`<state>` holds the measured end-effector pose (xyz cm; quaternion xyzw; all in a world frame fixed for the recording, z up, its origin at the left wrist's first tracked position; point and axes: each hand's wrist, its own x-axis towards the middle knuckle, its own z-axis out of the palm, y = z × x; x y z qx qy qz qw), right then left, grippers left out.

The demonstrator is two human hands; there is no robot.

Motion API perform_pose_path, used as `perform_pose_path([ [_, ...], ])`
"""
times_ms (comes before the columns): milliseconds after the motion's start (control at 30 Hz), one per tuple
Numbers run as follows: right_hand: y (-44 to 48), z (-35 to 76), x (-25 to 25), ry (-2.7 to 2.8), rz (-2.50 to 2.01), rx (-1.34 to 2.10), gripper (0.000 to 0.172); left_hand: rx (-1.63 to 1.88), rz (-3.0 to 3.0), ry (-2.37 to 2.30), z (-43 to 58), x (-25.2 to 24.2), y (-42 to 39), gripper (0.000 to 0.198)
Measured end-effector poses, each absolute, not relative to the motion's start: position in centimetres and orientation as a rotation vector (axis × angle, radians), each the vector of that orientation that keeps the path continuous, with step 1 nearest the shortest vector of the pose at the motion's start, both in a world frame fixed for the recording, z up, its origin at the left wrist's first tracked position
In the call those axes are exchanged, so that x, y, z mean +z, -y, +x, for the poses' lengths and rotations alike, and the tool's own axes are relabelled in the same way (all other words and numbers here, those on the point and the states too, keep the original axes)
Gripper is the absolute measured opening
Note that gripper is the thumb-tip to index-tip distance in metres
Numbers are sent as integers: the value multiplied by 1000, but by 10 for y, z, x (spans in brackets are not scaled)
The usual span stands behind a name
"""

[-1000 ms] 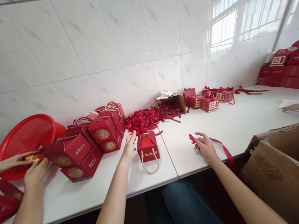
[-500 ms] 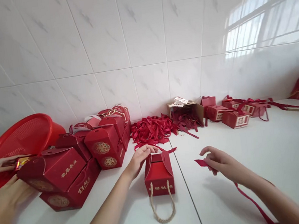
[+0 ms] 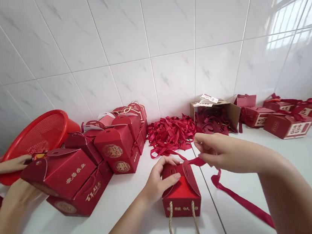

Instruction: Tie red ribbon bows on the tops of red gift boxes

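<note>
In the middle of the table stands a red gift box (image 3: 182, 208), a twisted rope handle (image 3: 171, 232) hanging from its front. My left hand (image 3: 162, 179) grips the left side of its top, the thumb over the flap and the fingers behind. Just beyond the upper right of the box, my right hand (image 3: 212, 150) pinches a red ribbon (image 3: 195, 161); a long ribbon length (image 3: 243, 205) trails below the wrist towards the front. The right fingertips are partly hidden by the hand itself.
Stacked red boxes (image 3: 82, 187) stand at left. Behind them, another person's hands (image 3: 23, 190) work by a red plastic basket (image 3: 60, 125). A ribbon pile (image 3: 171, 130) and an open carton (image 3: 234, 117) lie near the tiled wall; ribbon-tied boxes (image 3: 282, 126) sit at right.
My right hand has moved left, bringing the ribbon to the box top. My left thumb has come down onto the flap. The other person's hand has shifted beside the basket.
</note>
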<state>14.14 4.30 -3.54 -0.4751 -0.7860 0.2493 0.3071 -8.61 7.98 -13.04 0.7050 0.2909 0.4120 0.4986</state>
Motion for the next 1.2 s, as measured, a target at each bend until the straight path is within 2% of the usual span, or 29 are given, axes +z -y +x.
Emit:
perform_pose_path([
  [200,-74,139,-53,2050,-1331,1159,18,1076,1667,-767,-83,-133,-74,20],
  [333,-85,139,-61,2030,-1280,1309,17,1073,1686,-783,-83,-133,-72,35],
  [567,-80,141,-53,2065,-1341,1279,13,1078,1753,-752,-83,-134,-72,39],
  [800,-80,140,-53,2093,-1360,1289,13,1161,1680,-738,-80,-142,-72,57],
  [1200,-82,139,-54,1994,-1328,1274,16,1176,1662,-742,-77,-141,-70,60],
])
